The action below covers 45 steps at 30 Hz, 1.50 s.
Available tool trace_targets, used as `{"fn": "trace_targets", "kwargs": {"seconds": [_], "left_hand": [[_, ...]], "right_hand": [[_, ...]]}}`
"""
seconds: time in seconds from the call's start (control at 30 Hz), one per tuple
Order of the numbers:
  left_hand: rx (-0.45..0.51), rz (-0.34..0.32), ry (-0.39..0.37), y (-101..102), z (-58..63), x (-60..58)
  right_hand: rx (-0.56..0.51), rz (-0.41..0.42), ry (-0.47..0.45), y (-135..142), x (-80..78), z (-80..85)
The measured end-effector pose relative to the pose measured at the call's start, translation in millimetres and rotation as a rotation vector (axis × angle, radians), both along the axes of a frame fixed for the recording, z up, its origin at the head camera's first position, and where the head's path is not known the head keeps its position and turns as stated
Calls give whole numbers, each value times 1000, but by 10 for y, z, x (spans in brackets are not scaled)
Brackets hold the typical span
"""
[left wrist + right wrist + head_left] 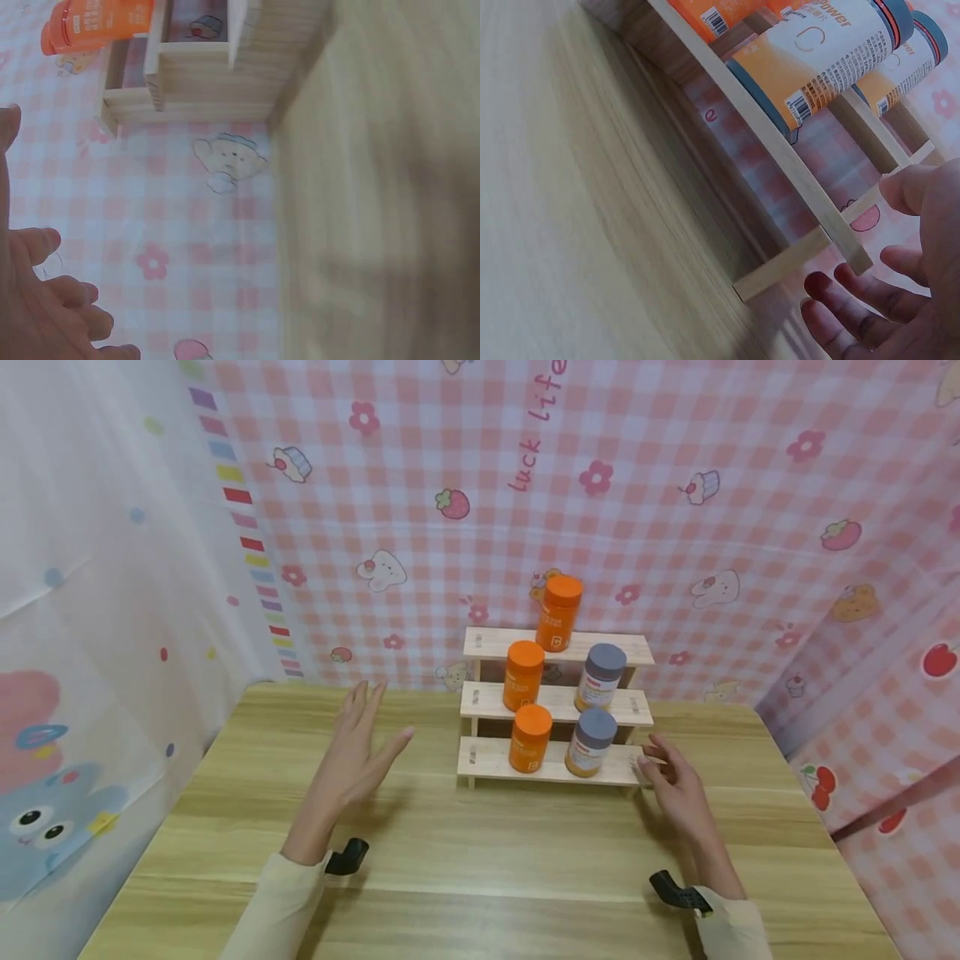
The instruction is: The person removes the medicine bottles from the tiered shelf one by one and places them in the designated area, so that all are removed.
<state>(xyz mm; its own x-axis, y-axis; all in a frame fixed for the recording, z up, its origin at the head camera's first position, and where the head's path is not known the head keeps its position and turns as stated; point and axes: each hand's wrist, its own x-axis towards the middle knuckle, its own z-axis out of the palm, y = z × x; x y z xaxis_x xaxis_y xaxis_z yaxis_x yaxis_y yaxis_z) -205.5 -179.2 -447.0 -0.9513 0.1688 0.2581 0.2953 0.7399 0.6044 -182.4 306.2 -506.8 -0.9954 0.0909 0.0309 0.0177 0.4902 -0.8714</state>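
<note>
Pink-and-white checked cloth [480, 560] takes up the whole back, all flowers, strawberries and cupcakes, with "luck life" printed on it. Wood-grain worktop [495, 852] comes next, then a pale wooden rack [559, 702] with three steps, standing near the worktop's back edge.

Now the hands: left hand [352, 760] is up over the worktop, left of the rack and well apart from it, fingers straight and thumb spread wide. Right hand [678, 789] is right at the bottom step's right end, fingers loosely bent with a gap to the thumb; can't tell if it's actually touching the wood.

Bottles, all upright on the rack: one orange bottle [558, 618] up top, a second orange bottle [522, 681] beside a grey-lidded bottle [597, 681] in the middle, and another such pair, orange bottle left and grey-lidded bottle right, on the bottom step.

Tiniest bits: black wrist pieces [347, 857], one at each cream cuff.
</note>
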Motion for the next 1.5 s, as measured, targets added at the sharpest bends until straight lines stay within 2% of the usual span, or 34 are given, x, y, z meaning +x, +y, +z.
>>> {"fn": "trace_targets", "kwargs": {"seconds": [0.2,0.43,0.83,1.07,1.5], "left_hand": [[36,-24,19,111,133,-94],[82,-48,-4,235,237,-160],[169,-112,70,454,364,-329],[249,-114,14,609,492,-451],[379,-178,-40,846,691,-738]], "right_hand": [[-61,-46,-52,-76,-44,-27],[-176,-72,-91,-112,-56,-112],[-291,-102,-102,-107,-79,-203],[-304,-102,-98,-93,-80,-201],[-334,-93,-90,-64,-83,-166]]}}
